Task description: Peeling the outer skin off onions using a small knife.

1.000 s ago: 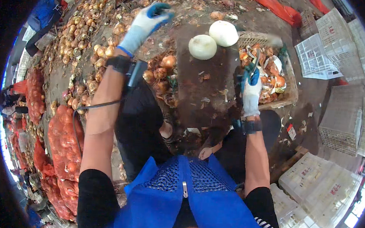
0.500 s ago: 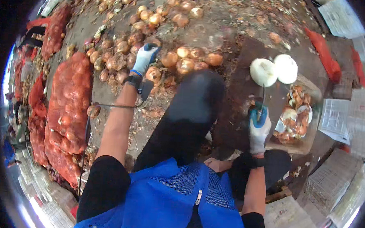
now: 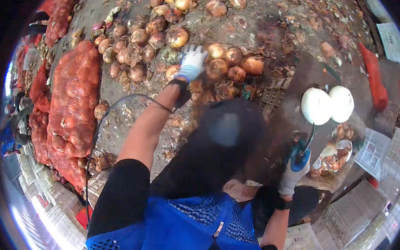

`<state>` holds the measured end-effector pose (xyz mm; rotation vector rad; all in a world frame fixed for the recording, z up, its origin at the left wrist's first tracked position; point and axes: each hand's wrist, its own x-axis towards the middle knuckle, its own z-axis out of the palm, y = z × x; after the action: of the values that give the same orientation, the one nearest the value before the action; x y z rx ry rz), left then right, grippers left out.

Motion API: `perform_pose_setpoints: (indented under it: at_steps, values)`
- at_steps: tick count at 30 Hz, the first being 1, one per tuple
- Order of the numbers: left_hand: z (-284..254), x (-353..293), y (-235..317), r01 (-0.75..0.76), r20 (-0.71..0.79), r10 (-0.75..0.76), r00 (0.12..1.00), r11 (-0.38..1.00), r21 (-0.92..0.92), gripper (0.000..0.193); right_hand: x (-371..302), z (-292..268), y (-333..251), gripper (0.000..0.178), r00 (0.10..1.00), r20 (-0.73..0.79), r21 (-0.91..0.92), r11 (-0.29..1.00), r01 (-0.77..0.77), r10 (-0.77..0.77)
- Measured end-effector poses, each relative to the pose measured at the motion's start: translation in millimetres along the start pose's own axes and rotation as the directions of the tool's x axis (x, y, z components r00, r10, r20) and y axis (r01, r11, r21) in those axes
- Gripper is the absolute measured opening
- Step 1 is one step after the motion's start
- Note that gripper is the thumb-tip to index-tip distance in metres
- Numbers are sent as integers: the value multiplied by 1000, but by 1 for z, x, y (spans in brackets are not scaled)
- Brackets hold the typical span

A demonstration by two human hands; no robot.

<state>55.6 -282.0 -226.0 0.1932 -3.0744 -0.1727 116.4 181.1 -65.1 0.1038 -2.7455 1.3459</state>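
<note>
My left hand [image 3: 193, 63], in a white and blue work glove, reaches out over the onion heap with its fingers stretched and apart. It is nearest to an unpeeled brown onion [image 3: 215, 50] at its right; whether it touches one cannot be made out. My right hand [image 3: 296, 170], in a blue-palmed glove, is closed round a small knife [image 3: 311, 136] whose thin, curved blade points away from me. Just beyond the blade tip, two peeled white onions, a nearer one [image 3: 316, 106] and another [image 3: 341, 104], sit side by side.
A box [image 3: 337, 175] of peeled skins and scraps stands right of my right hand. Full red mesh sacks [image 3: 73, 105] line the left. An empty-looking red mesh bag [image 3: 373, 80] and white crates [image 3: 371, 152] lie right. Loose skins cover the ground [image 3: 300, 21]. A dark cable [image 3: 95, 142] loops near my left arm.
My left hand has moved right across the onions, and its fingers now spread. My right hand still grips the knife. The whole view has shifted, so things on the ground sit differently in it.
</note>
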Motion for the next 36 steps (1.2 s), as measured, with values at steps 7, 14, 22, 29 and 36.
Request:
perform_pose_setpoints:
  at_steps: [7, 14, 22, 29, 36]
  values:
    - [27, 21, 2, 116, 331, -163, 930, 981, 157, 62, -7, -3, 0, 40, 996, 12, -39, 995, -92, 92]
    - [25, 24, -24, 406, 315, -366, 876, 911, -70, 86, -5, -2, -2, 33, 997, -13, -55, 995, -81, 80]
    - [-71, 24, -18, 314, 264, -298, 917, 135, -940, 74, 3, -2, -3, 26, 998, -27, -253, 966, 46, -55]
    - [-252, 44, 63, -58, -58, -4, 998, 108, -992, 69, 2, -11, -26, 51, 993, 95, -33, 997, -74, 77]
    - [-331, 14, 193, -302, -182, 321, 930, 381, -874, 72, -26, -64, -96, 59, 991, 94, 244, 963, -112, 92]
